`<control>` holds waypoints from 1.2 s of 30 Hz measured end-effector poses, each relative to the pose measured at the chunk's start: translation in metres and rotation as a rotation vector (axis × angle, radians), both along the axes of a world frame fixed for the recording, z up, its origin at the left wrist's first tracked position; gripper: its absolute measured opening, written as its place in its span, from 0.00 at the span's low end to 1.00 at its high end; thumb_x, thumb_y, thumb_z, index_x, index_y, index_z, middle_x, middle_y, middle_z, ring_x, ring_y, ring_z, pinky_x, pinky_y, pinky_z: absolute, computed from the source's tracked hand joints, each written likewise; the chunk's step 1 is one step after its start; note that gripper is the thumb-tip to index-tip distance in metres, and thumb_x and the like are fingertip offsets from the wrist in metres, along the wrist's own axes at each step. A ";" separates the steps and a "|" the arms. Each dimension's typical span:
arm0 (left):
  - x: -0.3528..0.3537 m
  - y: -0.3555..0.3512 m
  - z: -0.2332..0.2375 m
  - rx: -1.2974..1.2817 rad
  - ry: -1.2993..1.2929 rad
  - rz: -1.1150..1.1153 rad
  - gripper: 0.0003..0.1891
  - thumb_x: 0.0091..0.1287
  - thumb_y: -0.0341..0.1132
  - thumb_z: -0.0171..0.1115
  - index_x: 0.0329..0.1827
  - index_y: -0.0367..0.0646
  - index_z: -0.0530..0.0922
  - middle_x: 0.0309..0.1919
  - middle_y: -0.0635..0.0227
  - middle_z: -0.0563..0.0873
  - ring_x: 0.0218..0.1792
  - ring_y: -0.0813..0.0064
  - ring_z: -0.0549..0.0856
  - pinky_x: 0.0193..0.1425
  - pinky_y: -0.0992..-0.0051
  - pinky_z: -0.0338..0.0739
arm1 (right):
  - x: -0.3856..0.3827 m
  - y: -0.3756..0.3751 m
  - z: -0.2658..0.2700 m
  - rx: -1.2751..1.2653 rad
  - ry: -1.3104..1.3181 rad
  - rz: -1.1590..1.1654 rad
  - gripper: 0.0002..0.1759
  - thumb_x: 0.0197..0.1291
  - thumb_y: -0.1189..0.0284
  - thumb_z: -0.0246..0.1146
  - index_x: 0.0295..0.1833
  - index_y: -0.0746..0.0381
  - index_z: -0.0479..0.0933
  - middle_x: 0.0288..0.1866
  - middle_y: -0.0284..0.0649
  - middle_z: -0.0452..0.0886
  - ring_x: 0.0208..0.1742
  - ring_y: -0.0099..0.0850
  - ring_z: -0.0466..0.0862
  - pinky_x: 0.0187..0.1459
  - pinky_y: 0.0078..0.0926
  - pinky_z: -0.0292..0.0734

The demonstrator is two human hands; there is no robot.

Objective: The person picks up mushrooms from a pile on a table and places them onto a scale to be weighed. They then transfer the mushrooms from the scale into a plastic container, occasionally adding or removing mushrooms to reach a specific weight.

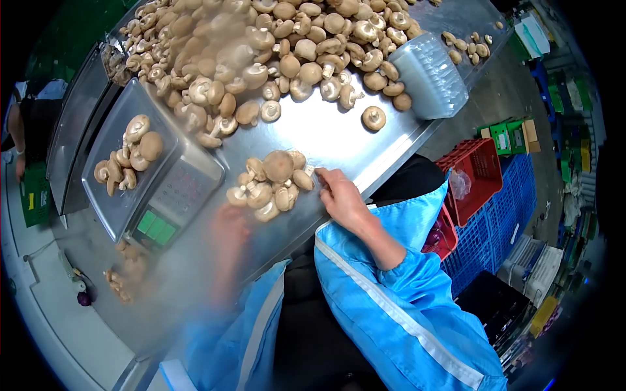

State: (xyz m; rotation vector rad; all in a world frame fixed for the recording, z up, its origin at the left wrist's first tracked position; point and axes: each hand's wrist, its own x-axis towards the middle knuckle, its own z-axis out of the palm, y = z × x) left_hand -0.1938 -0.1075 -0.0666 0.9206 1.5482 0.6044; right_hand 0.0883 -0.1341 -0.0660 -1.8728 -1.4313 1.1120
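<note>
A small pile of brown mushrooms [278,167] lies on the steel table in front of me. At its right edge is my right hand [342,197], fingers partly bent and apart, the fingertips by a mushroom stem; nothing shows in its grip. My left hand [229,229] is at the pile's lower left, blurred by a hazy patch, so its fingers cannot be made out. To the left, a weighing scale [186,195] carries a clear tray [104,144] with several mushrooms [150,146] on it.
A large heap of mushrooms [306,49] covers the far part of the steel table [293,133]. A stack of clear plastic trays [427,75] stands at the right edge. Red crates [479,173] and a blue pallet [515,189] are on the right. Another person's arm [17,130] shows far left.
</note>
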 end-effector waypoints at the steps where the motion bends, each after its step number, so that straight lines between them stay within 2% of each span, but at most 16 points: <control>1: -0.004 -0.002 0.000 0.230 0.228 -0.141 0.22 0.67 0.24 0.61 0.65 0.36 0.73 0.53 0.63 0.80 0.36 0.78 0.84 0.31 0.79 0.78 | 0.001 0.002 0.006 -0.008 -0.045 0.011 0.23 0.62 0.79 0.58 0.64 0.69 0.71 0.56 0.56 0.76 0.58 0.53 0.77 0.60 0.45 0.73; 2: -0.010 -0.003 0.001 0.459 0.458 -0.283 0.23 0.67 0.25 0.62 0.66 0.36 0.72 0.56 0.62 0.80 0.43 0.75 0.85 0.39 0.76 0.79 | 0.001 0.006 0.016 0.080 -0.083 -0.001 0.24 0.61 0.79 0.59 0.64 0.68 0.71 0.56 0.55 0.76 0.58 0.53 0.77 0.60 0.45 0.73; 4: -0.010 -0.002 0.008 0.698 0.651 -0.386 0.26 0.66 0.28 0.62 0.68 0.37 0.71 0.60 0.58 0.78 0.56 0.68 0.81 0.53 0.70 0.78 | 0.000 0.017 0.037 0.251 -0.156 -0.027 0.25 0.61 0.79 0.60 0.65 0.67 0.70 0.57 0.54 0.76 0.59 0.52 0.76 0.60 0.44 0.73; 6: 0.015 0.011 0.041 0.719 0.576 -0.307 0.28 0.66 0.30 0.63 0.71 0.38 0.70 0.65 0.53 0.76 0.68 0.60 0.75 0.67 0.64 0.73 | -0.012 0.032 0.046 0.402 -0.164 0.014 0.30 0.57 0.76 0.65 0.66 0.65 0.70 0.58 0.53 0.76 0.61 0.52 0.74 0.63 0.45 0.71; 9: 0.044 0.036 0.051 0.810 0.503 -0.457 0.30 0.67 0.31 0.61 0.73 0.38 0.68 0.70 0.50 0.72 0.74 0.53 0.68 0.73 0.59 0.66 | -0.034 0.055 0.046 0.522 -0.198 0.106 0.34 0.52 0.73 0.70 0.66 0.64 0.70 0.58 0.52 0.76 0.62 0.52 0.73 0.65 0.46 0.69; 11: 0.051 0.053 0.035 0.777 0.512 -0.442 0.28 0.67 0.31 0.61 0.71 0.39 0.70 0.68 0.51 0.74 0.72 0.53 0.70 0.73 0.60 0.67 | -0.043 0.063 0.030 0.513 -0.228 0.148 0.35 0.48 0.71 0.72 0.65 0.64 0.72 0.58 0.51 0.77 0.64 0.52 0.74 0.67 0.46 0.68; 14: 0.053 0.081 0.025 0.711 0.423 -0.516 0.23 0.67 0.30 0.62 0.66 0.40 0.75 0.63 0.53 0.79 0.67 0.55 0.76 0.70 0.63 0.69 | -0.033 0.074 0.048 0.492 -0.152 0.139 0.35 0.48 0.69 0.73 0.63 0.66 0.73 0.59 0.52 0.77 0.65 0.52 0.74 0.68 0.43 0.68; 17: 0.051 0.089 0.023 0.653 0.325 -0.515 0.18 0.65 0.29 0.64 0.59 0.40 0.80 0.55 0.57 0.84 0.58 0.60 0.82 0.64 0.67 0.73 | -0.015 0.087 0.058 0.306 0.037 -0.103 0.33 0.52 0.67 0.72 0.64 0.67 0.73 0.60 0.53 0.78 0.65 0.52 0.74 0.69 0.42 0.68; 18: 0.052 0.090 0.023 0.642 0.299 -0.500 0.16 0.65 0.28 0.65 0.56 0.40 0.82 0.52 0.58 0.86 0.55 0.62 0.84 0.62 0.69 0.74 | -0.006 0.093 0.051 0.319 0.092 -0.194 0.35 0.57 0.65 0.70 0.68 0.68 0.69 0.64 0.56 0.75 0.66 0.53 0.74 0.69 0.42 0.67; 20: 0.052 0.091 0.025 0.649 0.274 -0.461 0.15 0.63 0.26 0.66 0.53 0.40 0.83 0.48 0.60 0.86 0.51 0.66 0.84 0.59 0.72 0.75 | 0.010 0.108 0.033 0.498 0.051 -0.377 0.38 0.61 0.65 0.69 0.72 0.68 0.63 0.67 0.59 0.72 0.67 0.54 0.73 0.70 0.42 0.66; 22: 0.051 0.089 0.027 0.668 0.284 -0.419 0.14 0.62 0.24 0.67 0.51 0.39 0.83 0.46 0.61 0.86 0.48 0.69 0.84 0.57 0.74 0.76 | 0.023 0.112 0.034 0.595 -0.241 -0.374 0.40 0.63 0.66 0.67 0.74 0.70 0.59 0.69 0.62 0.70 0.68 0.54 0.72 0.71 0.43 0.65; 23: 0.050 0.089 0.028 0.687 0.304 -0.397 0.13 0.62 0.24 0.67 0.51 0.38 0.83 0.46 0.61 0.85 0.48 0.70 0.83 0.57 0.74 0.76 | 0.023 0.110 0.037 0.612 -0.269 -0.381 0.35 0.64 0.67 0.66 0.72 0.70 0.63 0.67 0.59 0.72 0.66 0.51 0.75 0.69 0.43 0.67; 27: 0.056 0.083 0.046 0.725 0.220 -0.280 0.12 0.62 0.21 0.66 0.49 0.36 0.83 0.49 0.60 0.85 0.51 0.68 0.83 0.61 0.72 0.75 | -0.004 0.081 0.043 0.405 0.194 -0.204 0.26 0.66 0.66 0.64 0.66 0.65 0.72 0.59 0.53 0.79 0.59 0.44 0.81 0.61 0.39 0.75; 30: 0.065 0.076 0.059 0.839 0.100 -0.323 0.12 0.62 0.19 0.65 0.49 0.35 0.83 0.52 0.58 0.84 0.56 0.65 0.82 0.64 0.68 0.74 | -0.031 0.067 0.048 0.094 0.609 -0.033 0.24 0.69 0.65 0.62 0.66 0.64 0.72 0.56 0.50 0.80 0.54 0.41 0.83 0.57 0.35 0.78; 33: 0.063 0.070 0.061 0.824 0.093 -0.393 0.17 0.61 0.22 0.66 0.55 0.35 0.81 0.58 0.56 0.82 0.61 0.63 0.80 0.68 0.66 0.72 | -0.035 0.068 0.060 -0.128 0.870 0.058 0.23 0.70 0.66 0.61 0.66 0.64 0.72 0.55 0.49 0.81 0.52 0.42 0.84 0.56 0.33 0.79; 36: 0.047 0.058 0.051 0.754 0.161 -0.378 0.27 0.60 0.28 0.70 0.65 0.37 0.75 0.65 0.54 0.77 0.67 0.59 0.76 0.73 0.63 0.68 | -0.032 0.066 0.056 0.379 0.317 0.111 0.25 0.67 0.68 0.61 0.68 0.63 0.71 0.59 0.51 0.79 0.59 0.46 0.81 0.60 0.37 0.77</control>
